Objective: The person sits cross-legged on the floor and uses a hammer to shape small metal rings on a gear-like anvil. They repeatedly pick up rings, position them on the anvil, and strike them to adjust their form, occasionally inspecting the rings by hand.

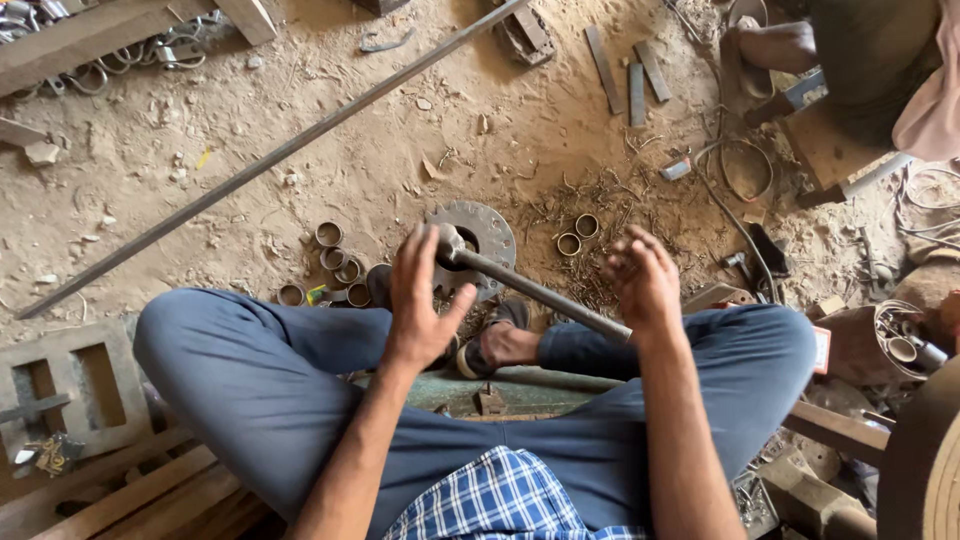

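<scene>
Steel tool: a grey steel hammer with a long round metal handle lies slanted across the middle of the frame, head up-left, handle running down-right.
Left fingers: the left hand has its fingers stretched upward and loosely spread, thumb out to the right; the fingertips touch the hammer's head, the palm is not wrapped round it.
Right fingers: the right hand curls its fingers over the lower end of the handle, near the knee; how firm the hold is cannot be told, as the fingers are blurred.
Hand pose: both forearms rise from the bottom edge, bare, backs of the hands toward the camera.
Under the head: a flat round rusty steel disc with small holes near its rim lies on the sandy ground, just behind the hammer's head.
Legs: blue trousers, knees spread wide, a sandalled foot between them.
Around: short steel pipe rings lie left of the disc, two more to its right; a long thin steel rod crosses the upper left.
</scene>
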